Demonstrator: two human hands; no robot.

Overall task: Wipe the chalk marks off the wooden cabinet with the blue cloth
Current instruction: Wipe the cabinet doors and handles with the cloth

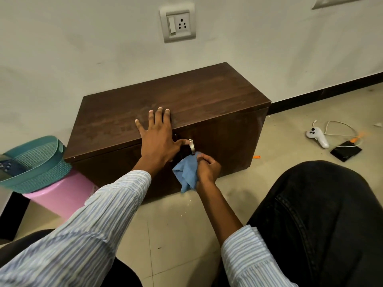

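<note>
At frame centre, the right hand (207, 167) bunches the soft, light blue cloth (186, 172) against the wooden cabinet (165, 100) front, while the left hand (158, 135) rests spread flat on top.

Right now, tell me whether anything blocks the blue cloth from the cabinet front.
Only the metal handle just above the blue cloth. The right hand holds it against the cabinet front; the left hand rests on top.

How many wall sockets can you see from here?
2: one wall socket above the cabinet, another socket plate cut off at the top right edge. Others may lie outside view.
</note>
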